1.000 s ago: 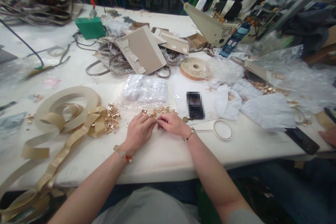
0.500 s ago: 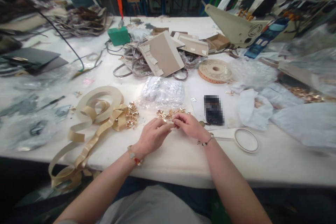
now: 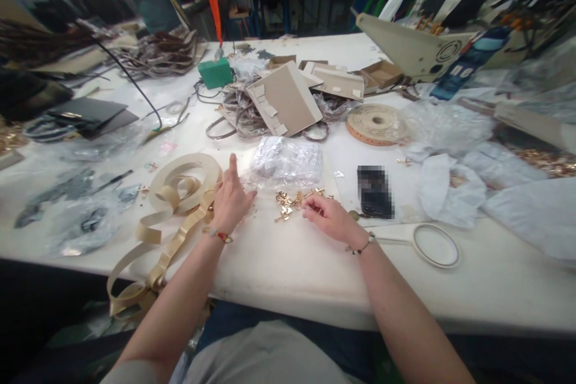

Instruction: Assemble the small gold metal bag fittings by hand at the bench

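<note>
White worktable (image 3: 279,276): gold clasps (image 3: 294,199) lie scattered between our hands, touching the curled right hand (image 3: 327,217), though we can't tell if it pinches one; left hand (image 3: 229,201) is splayed, holding nothing, farther off beside the beige strap coil (image 3: 180,177).

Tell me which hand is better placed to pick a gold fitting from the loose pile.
Probably the right hand: its fingers lie at the edge of the gold fittings. The left hand is open, farther off, beside the beige strap.
</note>
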`<move>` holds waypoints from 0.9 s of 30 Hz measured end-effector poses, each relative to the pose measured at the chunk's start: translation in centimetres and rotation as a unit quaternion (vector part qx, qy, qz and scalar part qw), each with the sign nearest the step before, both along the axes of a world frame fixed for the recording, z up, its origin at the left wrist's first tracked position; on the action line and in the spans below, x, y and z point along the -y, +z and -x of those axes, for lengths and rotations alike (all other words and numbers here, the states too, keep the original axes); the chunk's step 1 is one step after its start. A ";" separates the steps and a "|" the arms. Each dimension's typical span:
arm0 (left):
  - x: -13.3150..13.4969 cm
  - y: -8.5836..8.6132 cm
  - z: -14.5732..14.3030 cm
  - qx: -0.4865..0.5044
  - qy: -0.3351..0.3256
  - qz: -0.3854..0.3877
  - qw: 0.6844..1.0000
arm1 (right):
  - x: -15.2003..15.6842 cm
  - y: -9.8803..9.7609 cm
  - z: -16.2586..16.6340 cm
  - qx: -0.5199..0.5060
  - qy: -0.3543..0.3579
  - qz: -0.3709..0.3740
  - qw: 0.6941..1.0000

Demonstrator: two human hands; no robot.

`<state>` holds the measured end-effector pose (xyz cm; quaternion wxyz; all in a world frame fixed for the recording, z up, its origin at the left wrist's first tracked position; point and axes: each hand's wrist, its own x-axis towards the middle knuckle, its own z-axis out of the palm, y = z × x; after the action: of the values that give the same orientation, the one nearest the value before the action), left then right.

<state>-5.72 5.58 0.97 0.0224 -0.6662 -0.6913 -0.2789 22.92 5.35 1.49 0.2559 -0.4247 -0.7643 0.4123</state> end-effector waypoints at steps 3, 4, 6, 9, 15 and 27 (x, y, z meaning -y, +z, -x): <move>-1.5 -0.1 -0.7 -0.006 -0.003 0.003 1.000 | 0.0 0.0 0.0 0.001 -0.001 0.003 1.000; -1.8 -0.2 -0.9 0.000 -0.004 0.001 1.000 | 0.0 -0.1 0.0 -0.001 -0.001 0.003 1.000; -2.4 -0.3 -1.0 0.017 -0.010 0.004 1.000 | 0.0 -0.2 0.1 -0.004 -0.001 0.001 1.000; -2.7 -0.1 -0.9 0.028 -0.016 0.028 0.999 | 0.1 -0.3 0.1 0.003 0.000 -0.003 1.000; -1.2 1.1 -0.6 -0.008 0.000 0.069 0.998 | 0.2 -0.3 0.1 0.009 -0.004 0.001 1.000; 3.1 -0.4 0.2 0.001 -0.032 0.015 0.999 | 0.1 -0.4 0.2 0.002 -0.005 0.016 1.000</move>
<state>-5.92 2.46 0.55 0.0033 -0.6878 -0.6740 -0.2697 22.77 5.22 1.12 0.2497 -0.4333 -0.7562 0.4220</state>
